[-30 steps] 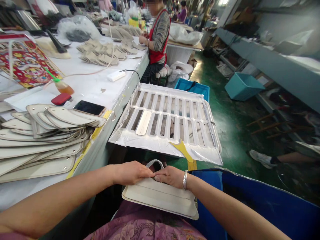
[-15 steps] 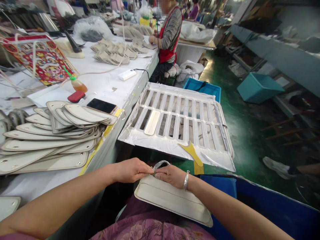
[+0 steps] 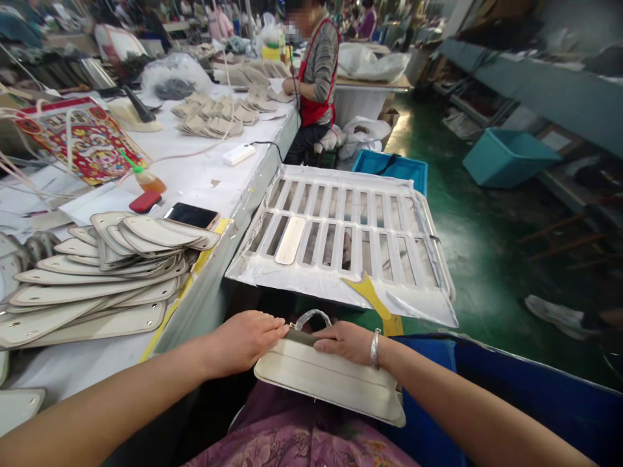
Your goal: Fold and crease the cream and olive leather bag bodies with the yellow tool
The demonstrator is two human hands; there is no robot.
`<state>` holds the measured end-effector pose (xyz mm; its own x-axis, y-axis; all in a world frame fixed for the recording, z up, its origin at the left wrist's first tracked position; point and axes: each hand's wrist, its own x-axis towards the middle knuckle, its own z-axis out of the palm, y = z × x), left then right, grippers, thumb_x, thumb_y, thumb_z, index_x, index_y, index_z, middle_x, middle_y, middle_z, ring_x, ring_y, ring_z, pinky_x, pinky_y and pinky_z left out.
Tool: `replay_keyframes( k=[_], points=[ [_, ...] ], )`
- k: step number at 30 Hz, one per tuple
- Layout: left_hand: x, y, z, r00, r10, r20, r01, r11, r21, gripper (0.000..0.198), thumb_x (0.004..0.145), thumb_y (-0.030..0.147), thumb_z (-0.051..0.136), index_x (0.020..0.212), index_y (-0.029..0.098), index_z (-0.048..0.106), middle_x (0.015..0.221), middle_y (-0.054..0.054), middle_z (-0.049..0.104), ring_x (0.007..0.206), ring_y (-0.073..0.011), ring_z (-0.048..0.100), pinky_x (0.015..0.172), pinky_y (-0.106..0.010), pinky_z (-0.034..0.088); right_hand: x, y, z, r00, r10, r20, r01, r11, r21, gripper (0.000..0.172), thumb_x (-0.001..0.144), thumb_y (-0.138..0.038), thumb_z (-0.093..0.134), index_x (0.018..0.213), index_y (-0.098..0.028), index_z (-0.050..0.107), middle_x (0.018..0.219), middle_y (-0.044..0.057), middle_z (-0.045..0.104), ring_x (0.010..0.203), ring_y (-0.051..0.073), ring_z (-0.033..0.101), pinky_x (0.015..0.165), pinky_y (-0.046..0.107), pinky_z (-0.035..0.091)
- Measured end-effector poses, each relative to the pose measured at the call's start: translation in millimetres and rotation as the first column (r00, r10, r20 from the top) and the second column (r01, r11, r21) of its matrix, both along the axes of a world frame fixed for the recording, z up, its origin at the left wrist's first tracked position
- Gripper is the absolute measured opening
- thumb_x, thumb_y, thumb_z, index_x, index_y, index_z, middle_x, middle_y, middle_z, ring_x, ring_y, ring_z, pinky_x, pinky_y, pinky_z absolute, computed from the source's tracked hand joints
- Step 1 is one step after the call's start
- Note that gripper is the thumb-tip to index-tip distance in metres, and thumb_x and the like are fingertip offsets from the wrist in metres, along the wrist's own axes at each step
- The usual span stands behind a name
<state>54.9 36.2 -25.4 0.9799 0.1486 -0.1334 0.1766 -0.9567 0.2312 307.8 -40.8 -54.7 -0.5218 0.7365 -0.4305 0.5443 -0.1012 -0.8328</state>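
A cream bag [image 3: 326,383] with a dark strip along its upper edge lies over my lap, and a small wrapped handle loop [image 3: 311,318] stands up from that edge. My left hand [image 3: 250,337] is closed on the bag's upper left corner, near a small metal piece. On the right of the loop, my right hand [image 3: 343,344], with a silver bracelet at the wrist, grips the upper edge, thumb on the cream face. The undersides of both hands' grips are hidden.
Cream panels [image 3: 92,279] are piled on the white table at left, by a phone [image 3: 191,215]. A slotted white rack [image 3: 292,275] with one pale strip stands ahead. Blue bins [image 3: 525,395] are at right. A person in a red apron [image 3: 316,78] sits beyond.
My left hand has slid a little left and away from my right hand, so more of the dark strip shows. The bag has shifted slightly left and up in view.
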Motion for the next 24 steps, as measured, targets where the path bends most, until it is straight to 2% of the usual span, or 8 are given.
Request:
replay_keyframes(
  k=[3, 6, 10, 12, 14, 16, 20, 24],
  points=[
    [2.0, -5.6, 2.8, 1.000, 0.009, 0.000, -0.009, 0.996, 0.093, 0.038, 0.085, 0.019, 0.044, 0.123, 0.015, 0.052, 0.124, -0.010, 0.055, 0.115, -0.0259, 0.049, 0.097, -0.042, 0.037, 38.7, -27.5, 0.7, 0.999, -0.050, 0.019, 0.052, 0.993, -0.102, 0.044, 0.084, -0.051, 0.043, 0.099, -0.018, 0.069, 0.078, 0.000, 0.065, 0.071, 0.016, 0.056, 0.063, 0.023, 0.040],
    [6.2, -15.5, 4.0, 0.997, 0.059, 0.047, -0.066, 0.984, 0.164, 0.035, 0.087, 0.023, 0.046, 0.120, 0.018, 0.054, 0.127, -0.007, 0.054, 0.119, -0.0262, 0.044, 0.100, -0.043, 0.031, 58.4, -44.9, 3.9, 0.993, -0.105, 0.047, 0.110, 0.987, -0.119, 0.045, 0.083, -0.052, 0.044, 0.099, -0.018, 0.069, 0.081, 0.000, 0.067, 0.074, 0.017, 0.058, 0.063, 0.023, 0.043],
    [24.7, -37.8, 5.4, 0.985, 0.079, 0.152, -0.109, 0.974, 0.198, 0.027, 0.088, 0.023, 0.045, 0.108, 0.016, 0.061, 0.123, -0.009, 0.056, 0.116, -0.0261, 0.046, 0.100, -0.044, 0.031, 63.6, -53.2, 10.6, 0.984, -0.157, 0.080, 0.158, 0.987, -0.007, 0.036, 0.082, -0.042, 0.050, 0.106, -0.020, 0.066, 0.097, 0.002, 0.068, 0.090, 0.021, 0.061, 0.078, 0.027, 0.046],
    [39.1, -53.0, 7.8, 0.982, 0.058, 0.181, -0.084, 0.987, 0.135, 0.026, 0.087, 0.023, 0.045, 0.107, 0.017, 0.061, 0.120, -0.009, 0.058, 0.111, -0.0256, 0.050, 0.097, -0.044, 0.035, 64.9, -64.2, 14.9, 0.957, -0.268, 0.110, 0.254, 0.959, 0.127, 0.038, 0.080, -0.036, 0.054, 0.114, -0.021, 0.061, 0.110, 0.004, 0.064, 0.100, 0.022, 0.058, 0.087, 0.031, 0.045],
    [54.2, -69.7, 10.7, 0.977, 0.042, 0.207, -0.048, 0.999, 0.024, 0.030, 0.087, 0.027, 0.047, 0.113, 0.017, 0.057, 0.120, -0.009, 0.058, 0.110, -0.0236, 0.051, 0.096, -0.040, 0.039, 64.6, -86.5, 19.4, 0.891, -0.440, 0.113, 0.388, 0.867, 0.312, 0.040, 0.081, -0.033, 0.054, 0.119, -0.022, 0.056, 0.117, 0.006, 0.060, 0.106, 0.022, 0.055, 0.093, 0.035, 0.042],
    [67.5, -86.2, 12.0, 0.972, 0.045, 0.232, -0.026, 0.996, -0.084, 0.035, 0.086, 0.029, 0.050, 0.118, 0.017, 0.053, 0.122, -0.009, 0.055, 0.111, -0.0216, 0.050, 0.095, -0.036, 0.041, 59.4, -117.5, 22.4, 0.828, -0.558, 0.060, 0.463, 0.740, 0.487, 0.038, 0.082, -0.031, 0.053, 0.119, -0.022, 0.055, 0.119, 0.007, 0.058, 0.109, 0.020, 0.053, 0.095, 0.037, 0.042],
    [81.3, -112.3, 3.7, 0.965, 0.052, 0.258, -0.008, 0.986, -0.169, 0.031, 0.083, 0.025, 0.053, 0.113, 0.019, 0.054, 0.118, -0.007, 0.058, 0.110, -0.0223, 0.052, 0.094, -0.037, 0.042, 32.5, -173.5, 15.2, 0.813, -0.581, 0.032, 0.404, 0.603, 0.688, 0.037, 0.077, -0.030, 0.062, 0.113, -0.020, 0.056, 0.124, 0.010, 0.052, 0.119, 0.023, 0.044, 0.099, 0.041, 0.039],
    [80.8, -126.6, -10.0, 0.946, 0.063, 0.317, -0.024, 0.992, -0.126, 0.017, 0.083, 0.017, 0.051, 0.096, 0.019, 0.061, 0.112, -0.003, 0.063, 0.111, -0.0250, 0.052, 0.093, -0.042, 0.043, 6.3, -190.9, -5.1, 0.725, -0.688, 0.043, 0.354, 0.425, 0.833, 0.012, 0.080, -0.022, 0.059, 0.090, -0.020, 0.063, 0.115, 0.009, 0.057, 0.119, 0.024, 0.043, 0.099, 0.049, 0.037]
  ],
)
